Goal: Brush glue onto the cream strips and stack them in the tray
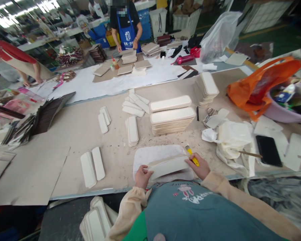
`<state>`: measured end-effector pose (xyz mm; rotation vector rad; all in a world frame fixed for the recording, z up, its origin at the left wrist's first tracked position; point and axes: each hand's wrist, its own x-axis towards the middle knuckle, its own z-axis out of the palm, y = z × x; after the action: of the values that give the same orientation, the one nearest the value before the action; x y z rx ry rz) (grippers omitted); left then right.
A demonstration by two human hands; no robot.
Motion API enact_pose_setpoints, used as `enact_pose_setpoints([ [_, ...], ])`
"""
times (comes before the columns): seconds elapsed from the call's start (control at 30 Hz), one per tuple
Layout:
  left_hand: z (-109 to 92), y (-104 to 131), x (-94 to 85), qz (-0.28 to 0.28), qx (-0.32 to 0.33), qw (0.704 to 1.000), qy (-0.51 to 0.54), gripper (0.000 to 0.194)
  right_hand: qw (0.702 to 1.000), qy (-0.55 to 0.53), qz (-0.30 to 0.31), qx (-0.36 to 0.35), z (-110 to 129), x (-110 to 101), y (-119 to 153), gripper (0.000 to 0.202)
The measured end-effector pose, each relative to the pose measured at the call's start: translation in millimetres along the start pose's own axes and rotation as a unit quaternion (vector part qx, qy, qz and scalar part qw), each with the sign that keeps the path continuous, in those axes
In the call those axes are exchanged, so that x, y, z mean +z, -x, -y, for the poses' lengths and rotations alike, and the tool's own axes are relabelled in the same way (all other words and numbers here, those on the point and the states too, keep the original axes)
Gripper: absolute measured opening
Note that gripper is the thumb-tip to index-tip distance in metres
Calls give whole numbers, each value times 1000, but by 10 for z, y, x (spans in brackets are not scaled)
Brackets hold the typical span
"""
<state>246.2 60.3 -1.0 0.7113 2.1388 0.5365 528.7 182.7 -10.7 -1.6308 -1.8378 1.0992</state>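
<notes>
My left hand (142, 176) pinches the left end of a long, pale flat panel (169, 167), thumb on top. The panel's right end is between the fingers of my right hand (200, 165). A slim yellow-handled tool (195, 160) also sits in the right hand, pointing up and away; its tip is too small to identify. Under the panel lies a white rounded sheet (160, 152) on the table. Just beyond it stand two neat stacks of long white panels with rounded ends, the nearer stack (173, 122) and the farther stack (170, 103).
Smaller white pieces (132, 130) lie in groups to the left. At right are scissors (211, 113), a white tub (234, 135), a black phone (269, 150) and an orange bag (263, 83) over a basin. Across the table a co-worker in a blue apron (127, 33) handles panels.
</notes>
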Motion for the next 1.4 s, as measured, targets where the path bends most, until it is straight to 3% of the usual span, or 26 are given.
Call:
enact_pose_setpoints([
  [0.23,-53,-98,35,-17,-5,998,-54,25,999,36,-4,-13,-64,90,-59,29],
  [0.7,25,-182,20,-8,-10,995,-101,37,996,88,-9,-32,-153,174,-99,32],
  [0.87,133,-150,-8,-5,-15,995,-100,31,995,96,-3,-26,-160,195,-108,33],
  [1.13,142,-56,30,12,-6,995,-100,48,995,97,-2,-19,-124,190,-122,35],
  [1.4,187,-70,59,16,39,992,-115,46,993,114,1,-29,-154,206,-138,36],
])
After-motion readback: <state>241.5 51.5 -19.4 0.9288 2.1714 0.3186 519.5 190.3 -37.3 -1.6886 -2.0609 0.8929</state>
